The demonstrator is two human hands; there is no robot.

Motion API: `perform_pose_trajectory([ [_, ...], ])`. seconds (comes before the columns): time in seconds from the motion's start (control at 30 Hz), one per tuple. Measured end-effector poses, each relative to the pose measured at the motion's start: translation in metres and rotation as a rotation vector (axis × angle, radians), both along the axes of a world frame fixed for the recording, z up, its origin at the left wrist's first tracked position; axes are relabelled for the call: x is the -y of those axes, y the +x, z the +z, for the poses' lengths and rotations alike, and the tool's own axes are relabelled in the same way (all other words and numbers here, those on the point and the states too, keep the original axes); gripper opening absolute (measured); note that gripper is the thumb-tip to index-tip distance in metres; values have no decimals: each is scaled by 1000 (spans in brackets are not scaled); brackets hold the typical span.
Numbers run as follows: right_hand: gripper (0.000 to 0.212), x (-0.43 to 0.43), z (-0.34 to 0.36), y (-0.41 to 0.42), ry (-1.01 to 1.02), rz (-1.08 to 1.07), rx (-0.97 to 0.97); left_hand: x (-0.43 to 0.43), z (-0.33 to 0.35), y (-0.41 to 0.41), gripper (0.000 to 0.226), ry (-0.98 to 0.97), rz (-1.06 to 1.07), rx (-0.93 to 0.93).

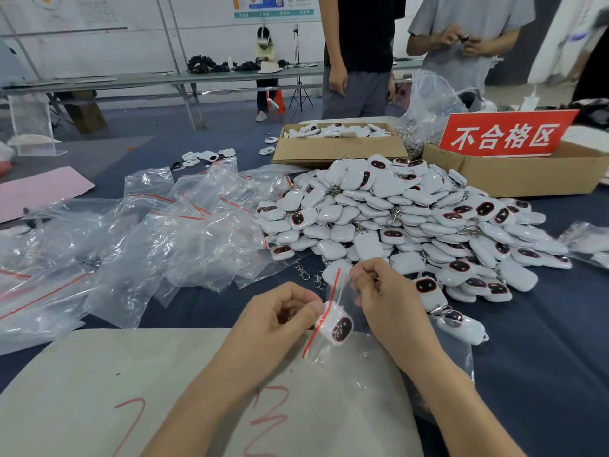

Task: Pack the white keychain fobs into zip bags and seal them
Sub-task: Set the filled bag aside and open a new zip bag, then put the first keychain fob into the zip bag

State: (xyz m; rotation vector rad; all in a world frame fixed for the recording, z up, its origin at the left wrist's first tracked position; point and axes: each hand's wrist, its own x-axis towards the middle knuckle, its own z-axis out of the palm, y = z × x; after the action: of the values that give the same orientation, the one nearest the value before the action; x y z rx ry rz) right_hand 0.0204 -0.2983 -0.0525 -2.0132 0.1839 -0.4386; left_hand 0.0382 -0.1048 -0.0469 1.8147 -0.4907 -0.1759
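A small zip bag (332,291) with a red seal strip is held near the front of the tabletop (543,357). Its middle edge is pinched by the left grip (283,316) and its upper end by the right grip (379,291), so both are clenched on the bag. One white keychain fob (341,326) is seen inside the bag, with its dark face turned up. A big pile of fobs (395,219) is heaped just behind. Empty zip bags (164,232) are spread at the left.
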Motion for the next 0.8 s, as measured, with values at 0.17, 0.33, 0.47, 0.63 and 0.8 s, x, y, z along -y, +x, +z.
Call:
perform_pose_trajectory([
  [0.17,16,0,-1,1,-49,-73,-1,8,-2,-9,24,18,-88,28],
  [0.33,16,2,7,-3,-88,75,-54,15,-9,-13,6,119,-30,95],
  [0.47,24,8,15,-5,-17,209,-86,15,0,-15,10,2,-41,67],
  [0.63,36,8,25,-7,145,247,23,11,14,-22,16,-81,-104,-8],
  [0.8,36,1,19,-5,79,297,23,3,16,-18,17,91,-84,220],
])
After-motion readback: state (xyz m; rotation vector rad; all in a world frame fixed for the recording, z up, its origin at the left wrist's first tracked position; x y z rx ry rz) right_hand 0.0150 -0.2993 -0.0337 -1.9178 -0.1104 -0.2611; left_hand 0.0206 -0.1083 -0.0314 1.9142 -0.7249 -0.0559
